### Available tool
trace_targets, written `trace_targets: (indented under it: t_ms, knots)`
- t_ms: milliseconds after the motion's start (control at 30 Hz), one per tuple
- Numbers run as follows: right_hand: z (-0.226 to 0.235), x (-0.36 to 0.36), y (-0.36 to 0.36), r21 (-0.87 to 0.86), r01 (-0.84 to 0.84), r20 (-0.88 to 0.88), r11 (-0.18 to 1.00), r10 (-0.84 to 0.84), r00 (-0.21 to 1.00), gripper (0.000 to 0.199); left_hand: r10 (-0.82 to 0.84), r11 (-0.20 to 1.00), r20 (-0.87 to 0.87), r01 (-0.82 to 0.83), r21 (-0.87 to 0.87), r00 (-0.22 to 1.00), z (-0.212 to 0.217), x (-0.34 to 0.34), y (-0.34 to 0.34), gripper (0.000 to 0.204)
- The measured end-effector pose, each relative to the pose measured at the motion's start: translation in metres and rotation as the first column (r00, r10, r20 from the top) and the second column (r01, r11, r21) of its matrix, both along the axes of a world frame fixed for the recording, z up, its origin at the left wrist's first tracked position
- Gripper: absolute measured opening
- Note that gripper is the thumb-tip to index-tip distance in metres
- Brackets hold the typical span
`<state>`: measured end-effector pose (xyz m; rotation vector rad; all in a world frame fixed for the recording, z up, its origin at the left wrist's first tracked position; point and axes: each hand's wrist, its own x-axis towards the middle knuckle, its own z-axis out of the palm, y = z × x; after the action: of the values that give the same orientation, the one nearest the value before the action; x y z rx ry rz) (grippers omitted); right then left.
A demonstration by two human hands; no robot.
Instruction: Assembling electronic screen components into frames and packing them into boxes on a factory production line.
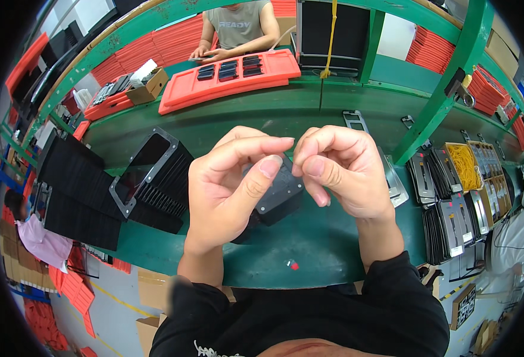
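Both my hands are raised over the green table, fingertips almost meeting. My left hand (229, 181) is open: its index finger reaches toward the right hand, the thumb stands apart from it, and nothing shows between them. My right hand (345, 169) has curled fingers with the thumb close against the index finger; whether something small is pinched there I cannot make out. Behind and beneath the hands is a dark grey block-like part (281, 193) with screws at its edge, partly hidden by my left hand. A small red and white scrap (292, 265) lies near the table's front edge.
Black slotted racks (155, 178) and stacked black sheets (77, 184) stand at left. Green posts (446, 89) rise at right, near packed dark panels (446, 220) and a tray of yellow bands (463, 165). Across the bench, a person (238, 30) works behind red foam trays (226, 80).
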<state>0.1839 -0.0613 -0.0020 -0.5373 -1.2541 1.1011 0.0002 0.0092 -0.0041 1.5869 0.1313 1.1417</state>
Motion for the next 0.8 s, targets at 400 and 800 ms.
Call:
trace_targets:
  t_ms: [400,800]
  knots:
    - [0.002,-0.003,-0.003,0.029,0.136,0.072,0.99,-0.137,0.988,0.014,0.296,0.912,-0.004,-0.281,0.3,0.955,0.001,0.001,-0.004,0.024]
    - [0.0,-0.008,0.0,0.569,0.405,0.427,0.716,-0.678,0.598,0.014,0.644,0.45,0.184,-0.563,0.693,0.742,-0.002,0.005,0.004,0.033]
